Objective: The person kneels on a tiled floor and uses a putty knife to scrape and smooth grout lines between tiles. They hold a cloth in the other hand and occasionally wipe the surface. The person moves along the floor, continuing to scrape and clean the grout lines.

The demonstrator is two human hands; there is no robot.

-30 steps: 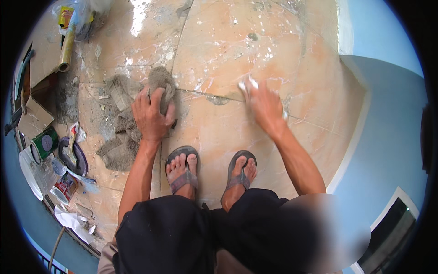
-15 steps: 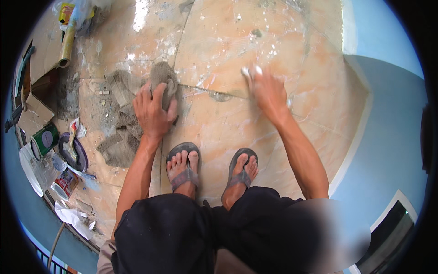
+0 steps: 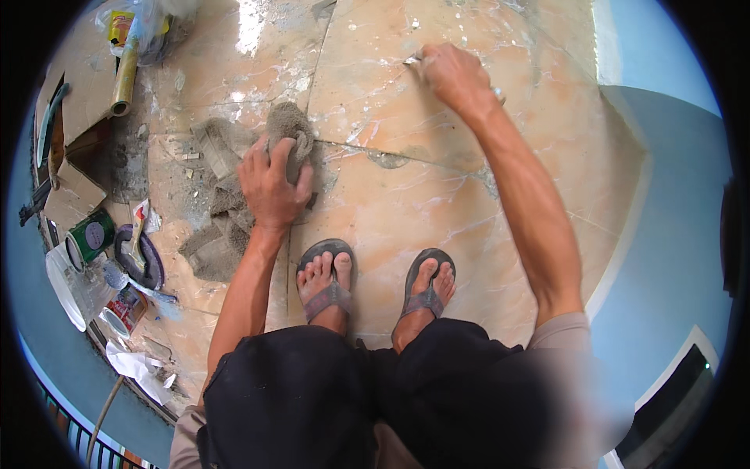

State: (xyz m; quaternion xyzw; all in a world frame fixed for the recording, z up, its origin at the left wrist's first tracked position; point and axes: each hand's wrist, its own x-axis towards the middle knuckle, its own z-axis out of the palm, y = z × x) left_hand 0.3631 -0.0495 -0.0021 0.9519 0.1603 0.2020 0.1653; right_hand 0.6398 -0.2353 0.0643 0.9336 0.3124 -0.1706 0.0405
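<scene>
My left hand [image 3: 269,184] is closed over a bunched part of a dirty grey-brown cloth [image 3: 289,125] on the tiled floor. More of the cloth [image 3: 211,250] lies crumpled beneath and left of that hand. Farther out, my right hand [image 3: 457,78] grips a small scraper [image 3: 412,59]. Its light tip pokes out on the left and meets the floor, while a pale end shows behind my fist; the rest is hidden. White paint specks are scattered over the floor tiles [image 3: 375,195] around it.
Along the left lie an opened cardboard box [image 3: 86,102], a yellowish roll [image 3: 125,82], a green can [image 3: 90,237], a brush [image 3: 138,238], a red-and-white tub [image 3: 125,309] and crumpled white paper [image 3: 141,367]. A light-blue wall [image 3: 664,195] stands at right. My sandalled feet [image 3: 328,281] are between my arms.
My right hand has moved farther away, carrying the scraper across the floor. My left hand stays on the cloth. The whole view has shifted slightly.
</scene>
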